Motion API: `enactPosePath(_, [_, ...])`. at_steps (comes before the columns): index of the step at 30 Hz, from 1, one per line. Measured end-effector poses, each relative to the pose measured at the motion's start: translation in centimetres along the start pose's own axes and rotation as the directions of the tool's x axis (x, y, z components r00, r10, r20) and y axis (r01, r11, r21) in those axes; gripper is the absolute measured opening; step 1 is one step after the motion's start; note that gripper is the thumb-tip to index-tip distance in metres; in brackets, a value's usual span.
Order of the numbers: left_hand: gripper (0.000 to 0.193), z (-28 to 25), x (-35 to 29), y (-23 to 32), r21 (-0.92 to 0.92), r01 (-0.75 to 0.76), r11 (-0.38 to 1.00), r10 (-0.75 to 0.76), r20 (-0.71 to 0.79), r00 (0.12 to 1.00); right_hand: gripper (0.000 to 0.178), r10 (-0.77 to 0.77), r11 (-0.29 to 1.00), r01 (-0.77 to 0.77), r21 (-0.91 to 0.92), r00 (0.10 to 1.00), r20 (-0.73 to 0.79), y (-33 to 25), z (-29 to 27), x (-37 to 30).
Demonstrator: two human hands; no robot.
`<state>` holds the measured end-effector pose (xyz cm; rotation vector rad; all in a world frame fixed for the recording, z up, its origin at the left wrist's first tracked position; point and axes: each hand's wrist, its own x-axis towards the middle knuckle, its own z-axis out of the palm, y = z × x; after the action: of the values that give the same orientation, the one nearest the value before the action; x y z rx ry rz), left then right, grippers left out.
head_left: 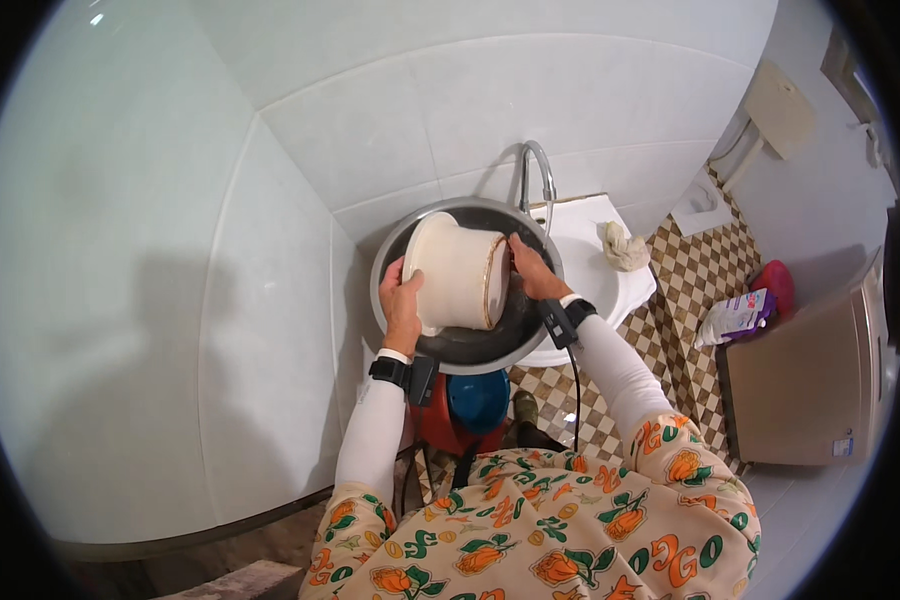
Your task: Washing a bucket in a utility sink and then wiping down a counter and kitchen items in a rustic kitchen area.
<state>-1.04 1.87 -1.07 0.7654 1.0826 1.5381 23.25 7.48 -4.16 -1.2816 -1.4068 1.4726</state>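
A cream tub-shaped pot (pixel 460 270) lies on its side over a wide grey metal basin (pixel 378 290). Its flared rim faces left, and a brown, dirty-looking ring runs around its base on the right. My left hand (pixel 402 308) grips the rim, thumb on the outer wall. Curled against the base edge, my right hand (pixel 535 270) steadies the other end; some of its fingertips are hidden behind the pot. The basin rests on the left part of a white sink (pixel 580 260), below a curved chrome tap (pixel 537 160).
A crumpled pale cloth (pixel 624 247) lies on the sink's right edge. Beneath the basin stand a blue bucket (pixel 478 398) and a red container (pixel 432 422). To the right are a squat toilet (pixel 702 208), a white-and-purple bag (pixel 735 318) and a beige cabinet (pixel 800 385). Tiled walls border the left and back.
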Motion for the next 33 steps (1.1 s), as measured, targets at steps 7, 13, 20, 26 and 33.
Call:
enactPosePath(7, [0.044,0.1,0.0,0.2,-0.002,0.089,0.996,-0.088,0.135,0.987,0.056,0.224,0.962,-0.173,0.210,0.941,-0.252,-0.6,1.0,1.9])
enactPosePath(13, [0.039,-1.0,2.3,3.2,0.311,0.149,0.939,-0.216,0.197,0.956,0.045,0.051,0.998,-0.039,0.047,0.954,-0.295,0.9,2.5,1.6])
enactPosePath(20, [0.043,-1.6,2.5,2.1,0.331,0.109,0.937,-0.108,-0.021,0.994,0.035,0.424,0.905,-0.384,0.183,0.773,-0.473,5.2,0.2,4.3])
enactPosePath(26, [0.043,-2.8,3.6,1.5,0.216,0.145,0.966,-0.136,-0.058,0.989,0.031,0.253,0.509,-0.101,0.855,0.967,-0.036,0.3,1.7,2.0])
enactPosePath(33, [0.043,-0.8,3.4,1.9,0.189,0.128,0.974,-0.128,-0.012,0.992,0.038,-0.017,0.995,0.000,0.099,0.985,0.169,-11.8,0.7,-3.5])
